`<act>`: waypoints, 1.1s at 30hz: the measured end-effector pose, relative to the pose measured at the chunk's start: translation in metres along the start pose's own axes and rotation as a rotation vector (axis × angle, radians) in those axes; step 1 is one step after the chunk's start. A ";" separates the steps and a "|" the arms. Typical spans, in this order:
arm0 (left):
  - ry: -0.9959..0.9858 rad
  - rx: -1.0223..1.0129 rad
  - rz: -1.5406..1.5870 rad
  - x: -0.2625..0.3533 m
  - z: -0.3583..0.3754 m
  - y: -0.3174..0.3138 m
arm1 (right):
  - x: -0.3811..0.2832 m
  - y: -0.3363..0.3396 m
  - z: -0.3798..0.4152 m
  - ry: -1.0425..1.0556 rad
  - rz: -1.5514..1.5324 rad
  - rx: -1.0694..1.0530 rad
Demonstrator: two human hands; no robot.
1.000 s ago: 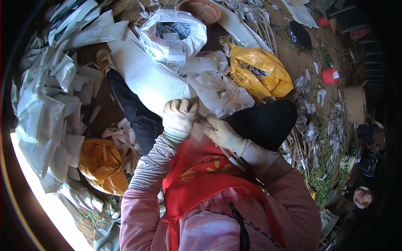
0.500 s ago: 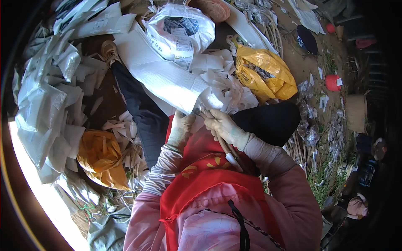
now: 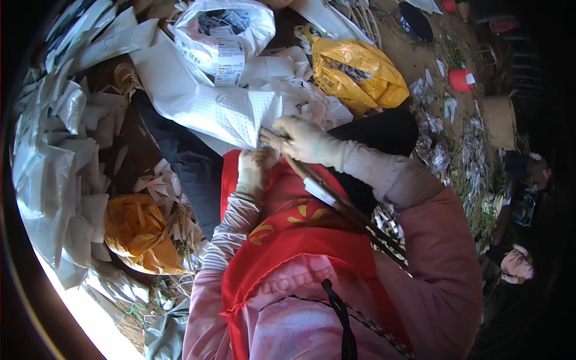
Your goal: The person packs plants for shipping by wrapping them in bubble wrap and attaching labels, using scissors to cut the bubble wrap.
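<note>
My gloved right hand [image 3: 309, 143] is closed round a few thin brown woody stems [image 3: 351, 213], whose length runs back under my forearm toward my right side. A white paper label [image 3: 319, 191] is wrapped on them. The stems' near ends meet the edge of a white bubble-textured packing bag [image 3: 219, 114] that lies over my leg. My gloved left hand [image 3: 254, 169] sits just below that edge with its fingers curled in; it seems to pinch the bag's lower edge, though the fingertips are partly hidden. A red apron [image 3: 288, 240] covers my lap beneath both hands.
Ahead stands a white sack [image 3: 264, 30] of small packets, with a yellow plastic bag [image 3: 384, 81] to its right. Filled white parcels [image 3: 45, 186] are piled at left, near an orange bag [image 3: 138, 231]. Paper strips [image 3: 327, 105] and clear plastic litter [image 3: 440, 157] cover the ground.
My right hand has moved left and up with the stems, which now show more of their length. The bag's edge has shifted left. The whole view has also shifted slightly.
</note>
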State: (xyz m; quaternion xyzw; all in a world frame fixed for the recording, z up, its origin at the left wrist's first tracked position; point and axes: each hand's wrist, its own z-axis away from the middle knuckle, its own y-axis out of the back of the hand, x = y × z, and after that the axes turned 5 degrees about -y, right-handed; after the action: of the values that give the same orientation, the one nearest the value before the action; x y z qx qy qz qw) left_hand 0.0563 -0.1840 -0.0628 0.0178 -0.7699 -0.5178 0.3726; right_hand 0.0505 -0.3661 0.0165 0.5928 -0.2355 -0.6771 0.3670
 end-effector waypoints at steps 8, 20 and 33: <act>0.096 0.402 0.341 -0.035 -0.032 -0.003 | -0.056 0.122 0.188 -0.614 -0.392 -0.316; 0.186 0.372 0.507 -0.027 -0.034 -0.022 | -0.026 0.081 0.308 -0.772 -0.214 -0.292; 0.212 0.146 -0.299 -0.046 -0.127 0.009 | -0.051 0.089 0.319 -0.840 0.159 -0.330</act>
State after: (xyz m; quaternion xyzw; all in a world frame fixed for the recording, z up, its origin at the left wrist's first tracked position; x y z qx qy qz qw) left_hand 0.1680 -0.2599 -0.0572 0.2135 -0.7506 -0.5054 0.3682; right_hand -0.2395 -0.4191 0.1749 0.1804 -0.2976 -0.8570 0.3801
